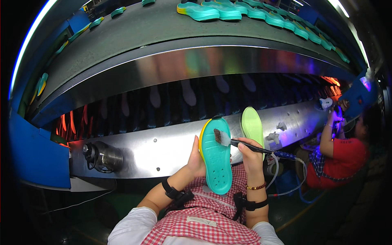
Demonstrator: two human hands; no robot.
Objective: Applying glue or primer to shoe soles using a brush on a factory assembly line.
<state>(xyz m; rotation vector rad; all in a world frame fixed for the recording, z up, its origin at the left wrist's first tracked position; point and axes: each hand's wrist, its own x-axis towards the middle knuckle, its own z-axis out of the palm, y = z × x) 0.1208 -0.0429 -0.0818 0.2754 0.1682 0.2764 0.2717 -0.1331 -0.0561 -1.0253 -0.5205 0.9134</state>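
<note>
A turquoise shoe sole (218, 159) with a yellow edge is held upright in front of me. My left hand (197, 160) grips it by its left side, the thumb along the rim. In my right hand (251, 157) is a brush (245, 145) with a black handle, fed by a thin clear tube. Its dark bristles rest on or just over the upper part of the sole's inner face; I cannot tell whether they touch. Small holes dot the sole's lower end. Behind my right hand a pale green sole (252, 125) leans on the metal ledge.
A dark jug (102, 157) stands on the metal ledge (141, 159) at left. Beyond the ledge, dark insole shapes lie in a slot glowing red at its ends. Turquoise soles (232, 11) line the upper conveyor (155, 30). A co-worker in red (337, 157) sits at right.
</note>
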